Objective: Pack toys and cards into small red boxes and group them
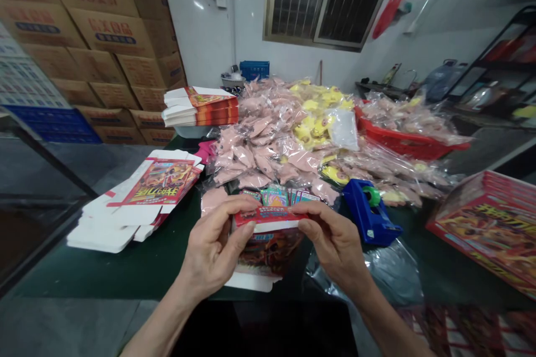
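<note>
Between my two hands is a red printed cardboard box (272,248), partly unfolded, with a white flap hanging at its near end. My left hand (220,240) pinches the left end of the box's red top flap between thumb and fingers. At the flap's right end, my right hand (330,234) grips it the same way. Just behind the box lie several colourful cards (276,196). A blue tape dispenser (368,212) with a green core stands to the right of my right hand. The box's inside is hidden from view.
Flat box blanks (146,195) lie at the left, with a stack of more (201,107) behind. Bagged pink and yellow items (268,139) are heaped across the table's back. A red basket (402,142) holds more bags. Finished-looking red boxes (489,228) sit at the right, near clear plastic (393,273).
</note>
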`<act>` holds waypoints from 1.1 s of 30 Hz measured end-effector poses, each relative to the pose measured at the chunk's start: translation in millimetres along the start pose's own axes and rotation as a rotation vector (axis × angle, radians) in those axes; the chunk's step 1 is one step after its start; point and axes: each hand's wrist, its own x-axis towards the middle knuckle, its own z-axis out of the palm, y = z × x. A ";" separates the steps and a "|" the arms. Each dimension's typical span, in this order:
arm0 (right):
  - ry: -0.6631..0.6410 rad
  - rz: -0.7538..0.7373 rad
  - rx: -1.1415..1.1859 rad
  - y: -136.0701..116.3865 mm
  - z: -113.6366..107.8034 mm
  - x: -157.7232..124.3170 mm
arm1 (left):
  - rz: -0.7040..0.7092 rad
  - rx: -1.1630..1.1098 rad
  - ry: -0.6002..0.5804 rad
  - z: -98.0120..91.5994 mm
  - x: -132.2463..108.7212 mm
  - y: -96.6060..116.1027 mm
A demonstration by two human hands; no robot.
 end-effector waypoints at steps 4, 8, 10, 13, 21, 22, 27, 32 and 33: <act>-0.008 -0.084 -0.088 -14.0 -1.0 -0.5 | 0.032 0.007 0.136 6.9 -6.8 0.9; -0.063 -0.042 -0.109 -26.7 -3.9 -3.3 | -0.114 -0.105 0.106 -1.1 -9.4 7.5; -0.097 0.011 -0.141 -28.1 -5.6 -4.9 | -0.126 -0.077 -0.042 -12.9 -6.1 11.8; -0.125 0.021 -0.177 -27.1 -6.2 -7.0 | -0.054 0.013 -0.229 -30.8 0.9 16.4; -0.057 -0.180 -0.168 -29.1 1.8 -9.1 | 0.141 0.164 -0.385 -46.1 10.9 19.2; -0.051 -0.199 -0.176 -28.9 2.9 -9.9 | 0.166 0.202 -0.376 -46.0 9.4 19.1; -0.036 -0.213 -0.234 -27.1 5.2 -18.7 | 0.227 0.328 -0.325 -41.5 -9.5 16.0; -0.026 -0.235 -0.277 -17.8 6.1 -29.1 | 0.310 0.346 -0.214 -27.9 -26.3 6.5; -0.012 -0.239 -0.269 -14.6 7.5 -30.8 | 0.316 0.340 -0.167 -24.1 -28.8 3.8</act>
